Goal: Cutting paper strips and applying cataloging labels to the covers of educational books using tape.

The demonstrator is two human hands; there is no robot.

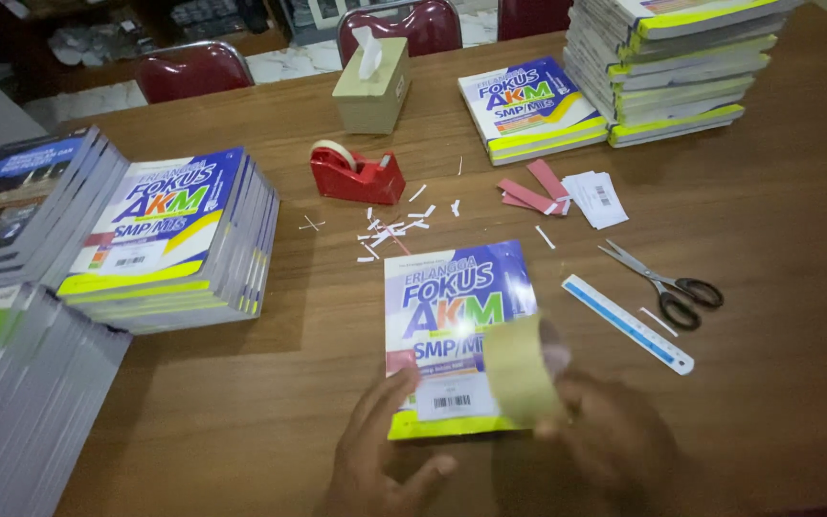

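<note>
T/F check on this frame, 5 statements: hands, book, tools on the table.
1. The left hand rests on the lower left corner of the book. True.
2. The right hand holds a strip of tan tape over the book. True.
3. The scissors lie left of the book. False: they lie to its right, above the ruler.
4. The red tape dispenser sits on a book stack. False: it stands on the table.
5. Paper scraps lie between dispenser and book. True.
</note>
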